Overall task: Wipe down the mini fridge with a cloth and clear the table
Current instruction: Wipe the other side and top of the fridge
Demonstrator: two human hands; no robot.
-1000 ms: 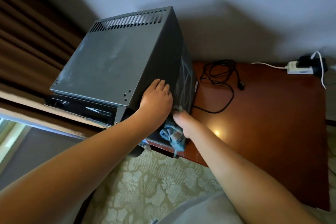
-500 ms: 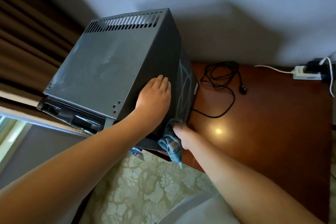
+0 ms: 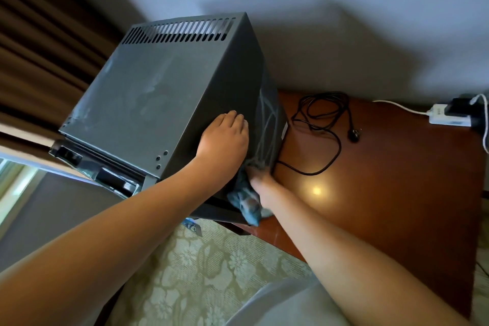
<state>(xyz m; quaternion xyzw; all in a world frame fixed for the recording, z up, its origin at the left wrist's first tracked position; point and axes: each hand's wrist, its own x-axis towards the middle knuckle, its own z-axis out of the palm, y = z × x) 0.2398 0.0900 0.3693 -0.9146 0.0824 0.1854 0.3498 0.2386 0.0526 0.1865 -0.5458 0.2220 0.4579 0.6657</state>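
Head view: the grey fridge (image 3: 158, 103) fills the centre-left of the frame, standing on the left end of the red-brown bench (image 3: 397, 180). The left hand (image 3: 225, 140) lies flat on the fridge's near top edge, fingers straight and together. The right hand (image 3: 260, 181), blurred, presses a blue cloth (image 3: 244, 202) against the fridge's lower right side; whether its fingers curl round the cloth cannot be told. A black cable (image 3: 321, 124) lies coiled on the bench right of the fridge. A white power strip (image 3: 444, 116) sits at the upper right.
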